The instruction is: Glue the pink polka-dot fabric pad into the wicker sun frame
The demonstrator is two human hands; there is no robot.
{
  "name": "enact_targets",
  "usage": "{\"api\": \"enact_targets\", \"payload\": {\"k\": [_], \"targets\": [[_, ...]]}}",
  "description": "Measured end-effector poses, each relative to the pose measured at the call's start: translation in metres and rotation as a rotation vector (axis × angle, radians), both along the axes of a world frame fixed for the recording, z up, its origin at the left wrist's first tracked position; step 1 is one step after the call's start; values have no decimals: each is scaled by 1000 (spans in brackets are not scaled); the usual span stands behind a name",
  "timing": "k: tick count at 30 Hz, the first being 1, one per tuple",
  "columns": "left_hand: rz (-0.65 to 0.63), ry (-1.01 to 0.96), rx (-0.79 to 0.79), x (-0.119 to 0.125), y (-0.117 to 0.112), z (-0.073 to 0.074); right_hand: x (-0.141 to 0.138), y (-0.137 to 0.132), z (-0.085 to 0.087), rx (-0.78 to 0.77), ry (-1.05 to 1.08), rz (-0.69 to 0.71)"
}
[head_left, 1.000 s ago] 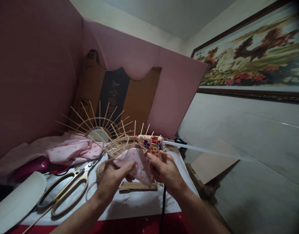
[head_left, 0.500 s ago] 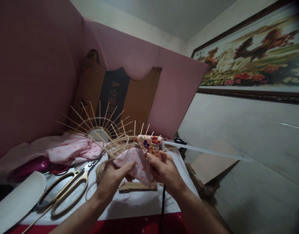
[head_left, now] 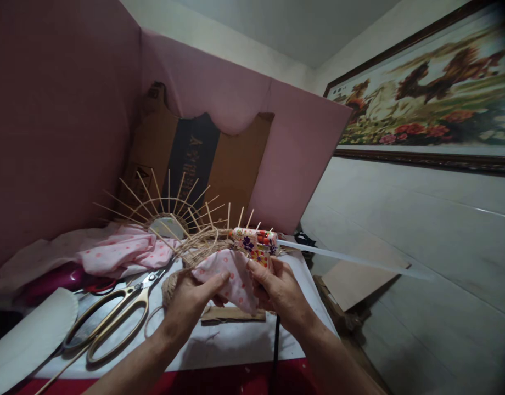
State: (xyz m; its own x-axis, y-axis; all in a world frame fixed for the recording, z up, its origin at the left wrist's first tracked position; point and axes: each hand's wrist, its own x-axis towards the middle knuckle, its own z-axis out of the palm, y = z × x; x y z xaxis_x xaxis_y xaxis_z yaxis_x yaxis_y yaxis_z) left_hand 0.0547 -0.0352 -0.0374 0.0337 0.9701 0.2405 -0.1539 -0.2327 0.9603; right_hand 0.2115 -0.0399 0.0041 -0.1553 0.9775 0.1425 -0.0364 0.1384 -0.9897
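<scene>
My left hand (head_left: 190, 296) is closed, its thumb pressed on a piece of pink cloth with red dots (head_left: 225, 271). My right hand (head_left: 279, 288) grips a flower-patterned hot glue gun (head_left: 252, 241), and its thumb lies at the cloth's right edge. A long whitish glue stick (head_left: 338, 255) juts out of the gun's back, and a black cord hangs below. Behind the cloth is a twine-wrapped ring (head_left: 203, 244) with thin sticks pointing up. The gun's tip points left, toward the twine; whether it touches is unclear.
Large gold-handled scissors (head_left: 118, 323) lie on the left beside a white scalloped plate (head_left: 38, 340). Further back are bunched dotted cloth (head_left: 121, 249) and a round frame of radiating sticks (head_left: 168, 226). A cardboard strip (head_left: 231, 315) lies below my hands. Cardboard (head_left: 240, 164) leans behind.
Both hands hold nearly the same pose. The glue gun and the rear end of its stick have shifted very slightly.
</scene>
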Motion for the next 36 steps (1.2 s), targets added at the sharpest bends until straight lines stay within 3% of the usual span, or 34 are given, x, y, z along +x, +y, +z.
{"api": "enact_targets", "payload": {"k": [36], "targets": [[-20,1,29,-3,1,1,2,-1,3,-4,10,3]]}}
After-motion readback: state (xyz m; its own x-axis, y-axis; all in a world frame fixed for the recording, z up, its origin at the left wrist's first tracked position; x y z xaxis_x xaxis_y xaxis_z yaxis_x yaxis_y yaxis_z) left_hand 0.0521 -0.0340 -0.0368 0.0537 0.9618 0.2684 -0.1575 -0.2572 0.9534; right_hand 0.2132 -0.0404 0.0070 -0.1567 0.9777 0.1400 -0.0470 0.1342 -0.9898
